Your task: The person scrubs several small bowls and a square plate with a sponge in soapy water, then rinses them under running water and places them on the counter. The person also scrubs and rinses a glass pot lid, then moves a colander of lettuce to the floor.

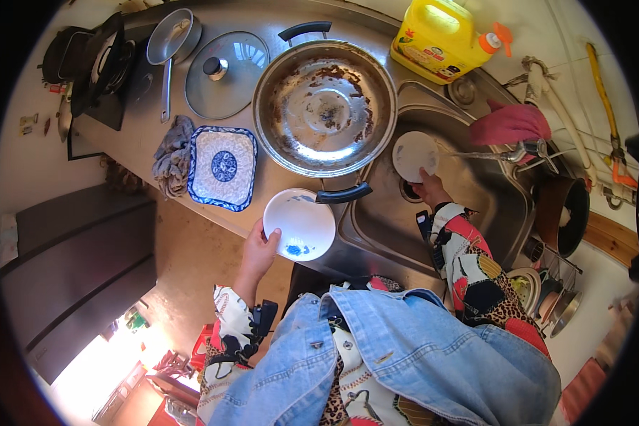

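My left hand (258, 253) grips the rim of a white bowl (299, 226) with blue marks, held in front of the counter's edge. Over the steel sink (458, 213), my right hand (431, 187) holds a small white dish (415, 157) beside the faucet (511, 154); whether water runs is unclear. Between and beyond my hands a large two-handled steel pan (325, 109) with brown residue stands on the counter. Left of it lie a blue-and-white square plate (223, 168) and a crumpled grey cloth (174, 154).
A glass lid (227, 74) and a small saucepan (174, 34) are at the back left. A yellow oil jug (434, 40) stands behind the sink. A pink cloth (510, 123) hangs by the faucet. A dish rack (556, 287) holds dishes at right.
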The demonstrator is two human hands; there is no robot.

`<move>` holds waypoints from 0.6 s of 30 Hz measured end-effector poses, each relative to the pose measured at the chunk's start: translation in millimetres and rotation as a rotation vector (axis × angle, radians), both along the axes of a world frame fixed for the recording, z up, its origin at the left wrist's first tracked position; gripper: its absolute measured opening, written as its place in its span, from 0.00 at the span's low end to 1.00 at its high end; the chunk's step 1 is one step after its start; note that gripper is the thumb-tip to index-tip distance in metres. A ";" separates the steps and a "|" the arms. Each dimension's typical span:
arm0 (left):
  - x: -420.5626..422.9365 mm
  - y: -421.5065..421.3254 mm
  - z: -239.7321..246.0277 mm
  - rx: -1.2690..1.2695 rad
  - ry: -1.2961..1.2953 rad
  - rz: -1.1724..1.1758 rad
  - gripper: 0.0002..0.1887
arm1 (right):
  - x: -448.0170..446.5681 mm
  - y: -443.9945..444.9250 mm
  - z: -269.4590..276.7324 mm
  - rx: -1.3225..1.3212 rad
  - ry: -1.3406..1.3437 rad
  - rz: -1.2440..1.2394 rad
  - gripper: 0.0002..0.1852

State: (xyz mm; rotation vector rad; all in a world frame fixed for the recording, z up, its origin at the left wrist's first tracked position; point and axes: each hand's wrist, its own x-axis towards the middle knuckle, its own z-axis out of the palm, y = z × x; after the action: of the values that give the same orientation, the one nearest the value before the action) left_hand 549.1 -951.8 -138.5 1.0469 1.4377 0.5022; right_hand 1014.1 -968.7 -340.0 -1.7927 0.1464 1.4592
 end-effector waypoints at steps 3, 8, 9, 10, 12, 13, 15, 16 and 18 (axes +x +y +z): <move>2.2 -2.6 6.6 0.002 0.021 0.016 0.20 | -11.8 6.9 -3.0 -0.043 -0.102 -0.150 0.17; -0.5 0.6 10.1 0.046 0.018 0.037 0.20 | 1.6 2.1 25.2 0.000 -0.517 0.204 0.12; -2.4 2.0 9.8 0.052 0.009 0.029 0.20 | 8.7 -1.8 36.3 -0.032 -0.635 0.326 0.11; -4.6 4.0 9.0 0.060 -0.003 0.019 0.20 | 14.0 -5.3 48.0 -0.012 -0.806 0.443 0.10; -9.3 7.1 6.4 0.057 -0.019 -0.026 0.20 | 24.2 -15.6 76.4 -0.050 -1.117 0.689 0.08; -11.6 8.4 4.9 0.044 -0.022 -0.062 0.19 | 25.8 -21.1 92.1 -0.012 -1.281 0.794 0.08; -14.4 10.8 0.8 0.038 -0.046 -0.111 0.19 | 28.8 -33.8 129.3 -0.086 -1.524 1.016 0.08; -15.2 11.5 -1.2 0.042 -0.068 -0.121 0.19 | 26.0 -40.3 148.5 -0.129 -1.562 1.096 0.07; -17.0 12.2 -4.7 0.021 -0.108 -0.129 0.19 | 16.1 -50.9 187.5 -0.210 -1.632 1.248 0.07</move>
State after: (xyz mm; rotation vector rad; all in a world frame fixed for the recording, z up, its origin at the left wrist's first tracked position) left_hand 532.1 -939.6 -143.2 1.1046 1.2637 0.4745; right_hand 1030.2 -1019.7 -152.5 -2.7866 -1.9025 0.0607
